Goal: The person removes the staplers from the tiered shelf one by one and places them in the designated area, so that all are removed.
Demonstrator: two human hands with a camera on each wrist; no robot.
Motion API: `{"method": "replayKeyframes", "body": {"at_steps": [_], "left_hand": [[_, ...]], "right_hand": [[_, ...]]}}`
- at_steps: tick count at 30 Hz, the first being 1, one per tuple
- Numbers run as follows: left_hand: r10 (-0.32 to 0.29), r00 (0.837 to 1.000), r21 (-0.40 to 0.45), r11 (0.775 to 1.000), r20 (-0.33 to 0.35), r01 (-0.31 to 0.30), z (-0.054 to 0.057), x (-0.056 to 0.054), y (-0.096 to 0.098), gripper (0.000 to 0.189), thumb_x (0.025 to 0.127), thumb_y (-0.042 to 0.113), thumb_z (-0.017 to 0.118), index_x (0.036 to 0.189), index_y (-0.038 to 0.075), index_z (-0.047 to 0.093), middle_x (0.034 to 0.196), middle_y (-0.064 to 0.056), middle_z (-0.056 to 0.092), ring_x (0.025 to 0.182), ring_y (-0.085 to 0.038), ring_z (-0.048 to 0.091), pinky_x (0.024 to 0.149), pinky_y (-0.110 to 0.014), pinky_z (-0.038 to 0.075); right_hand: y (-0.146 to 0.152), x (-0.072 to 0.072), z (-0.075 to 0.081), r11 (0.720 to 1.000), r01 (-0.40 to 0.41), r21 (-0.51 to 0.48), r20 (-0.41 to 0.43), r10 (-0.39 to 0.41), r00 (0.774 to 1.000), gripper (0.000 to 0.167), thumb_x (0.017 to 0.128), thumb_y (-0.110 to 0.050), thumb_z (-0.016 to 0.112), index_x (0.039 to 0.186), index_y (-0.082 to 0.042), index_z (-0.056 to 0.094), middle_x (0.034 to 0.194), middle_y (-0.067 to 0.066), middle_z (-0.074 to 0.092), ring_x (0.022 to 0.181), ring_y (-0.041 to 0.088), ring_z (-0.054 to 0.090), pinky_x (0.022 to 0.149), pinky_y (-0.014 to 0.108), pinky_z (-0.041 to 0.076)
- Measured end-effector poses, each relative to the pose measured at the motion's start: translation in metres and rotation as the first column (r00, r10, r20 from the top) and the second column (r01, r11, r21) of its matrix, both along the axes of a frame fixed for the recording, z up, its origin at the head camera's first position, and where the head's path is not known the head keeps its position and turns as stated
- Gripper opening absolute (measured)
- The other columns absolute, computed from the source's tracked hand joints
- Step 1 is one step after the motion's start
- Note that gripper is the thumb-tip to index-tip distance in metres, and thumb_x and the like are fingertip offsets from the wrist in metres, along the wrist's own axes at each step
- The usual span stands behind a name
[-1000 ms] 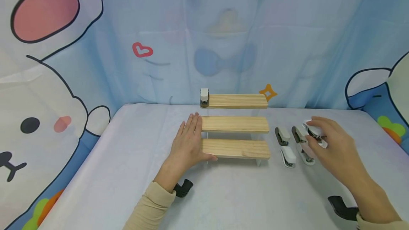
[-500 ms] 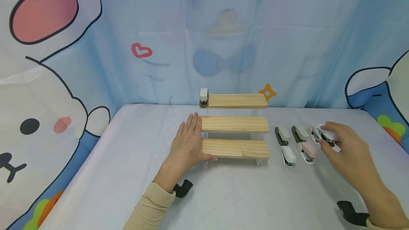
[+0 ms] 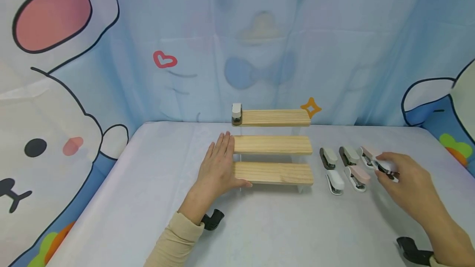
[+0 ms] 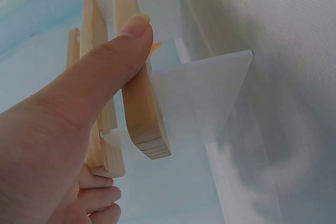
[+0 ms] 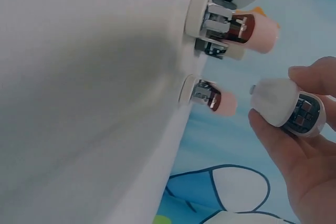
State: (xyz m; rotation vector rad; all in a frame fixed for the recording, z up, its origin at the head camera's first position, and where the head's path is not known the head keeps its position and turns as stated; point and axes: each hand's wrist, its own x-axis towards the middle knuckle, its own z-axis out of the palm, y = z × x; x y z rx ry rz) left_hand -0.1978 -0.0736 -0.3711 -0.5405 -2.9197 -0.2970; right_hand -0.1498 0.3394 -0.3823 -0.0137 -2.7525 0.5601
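Observation:
My right hand (image 3: 410, 182) pinches a white mini stapler (image 3: 387, 168) between thumb and fingers, right of several other staplers. In the right wrist view this stapler (image 5: 275, 100) appears off the tabletop. Nearest to it in the head view is a pink-topped stapler (image 3: 368, 156). My left hand (image 3: 219, 168) rests along the left ends of a tiered wooden rack, fingers straight beside the middle board (image 3: 272, 144). Its thumb lies on the lowest board (image 3: 274, 173), as the left wrist view also shows. A white-topped stapler (image 3: 236, 113) stands at the top board's left end.
Right of the rack sit cream-topped (image 3: 328, 158) and white (image 3: 335, 181) staplers, another cream one (image 3: 349, 155) and another pink one (image 3: 358, 177). Clear side panels (image 4: 210, 87) carry the boards. A printed curtain (image 3: 185, 19) hangs behind the white-covered table (image 3: 278, 230).
My right hand has moved right and toward me with the white stapler, leaving the farther pink stapler in view. The left hand has stayed against the rack.

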Motion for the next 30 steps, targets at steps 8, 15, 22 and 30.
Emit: {"method": "replayKeyframes", "body": {"at_steps": [8, 15, 22, 30], "left_hand": [[0.004, 1.000, -0.004, 1.000, 0.023, -0.004, 0.000, 0.000, 0.000, 0.138, 0.060, 0.069, 0.082, 0.158, 0.001, 0.012, 0.167, -0.015, 0.011, 0.156, -0.027, 0.008, 0.127, -0.045, 0.014], [0.007, 1.000, -0.009, 1.000, 0.018, -0.007, -0.001, -0.001, -0.001, 0.139, 0.060, 0.068, 0.083, 0.158, 0.001, 0.012, 0.167, -0.014, 0.011, 0.156, -0.027, 0.009, 0.127, -0.044, 0.015], [-0.002, 1.000, -0.029, 1.000, 0.004, 0.002, 0.000, 0.000, -0.001, 0.139, 0.061, 0.070, 0.081, 0.158, -0.001, 0.012, 0.167, -0.016, 0.011, 0.155, -0.029, 0.011, 0.126, -0.045, 0.016], [-0.006, 1.000, -0.023, 1.000, -0.004, 0.005, 0.000, 0.000, 0.000, 0.138, 0.060, 0.069, 0.082, 0.157, -0.002, 0.014, 0.166, -0.017, 0.013, 0.155, -0.029, 0.012, 0.126, -0.046, 0.017]], "right_hand": [[0.012, -0.006, -0.012, 0.999, 0.030, 0.025, 0.169, -0.034, 0.985, 0.048, 0.086, -0.007, 0.070, 0.128, 0.010, 0.052, 0.125, 0.039, 0.044, 0.090, 0.043, 0.049, 0.068, 0.055, 0.053], [0.012, -0.009, -0.018, 0.999, 0.023, 0.030, 0.222, -0.029, 0.975, 0.044, 0.087, -0.003, 0.067, 0.126, 0.011, 0.052, 0.131, 0.043, 0.039, 0.115, 0.059, 0.039, 0.089, 0.074, 0.041], [0.017, -0.011, -0.017, 0.999, -0.013, 0.042, 0.302, 0.000, 0.953, 0.040, 0.088, -0.002, 0.065, 0.125, 0.010, 0.053, 0.125, 0.042, 0.041, 0.094, 0.049, 0.050, 0.074, 0.058, 0.055], [0.020, -0.012, -0.019, 0.999, -0.030, 0.030, 0.322, 0.019, 0.947, 0.040, 0.088, 0.003, 0.061, 0.126, 0.011, 0.051, 0.133, 0.046, 0.036, 0.116, 0.061, 0.038, 0.092, 0.075, 0.039]]}}
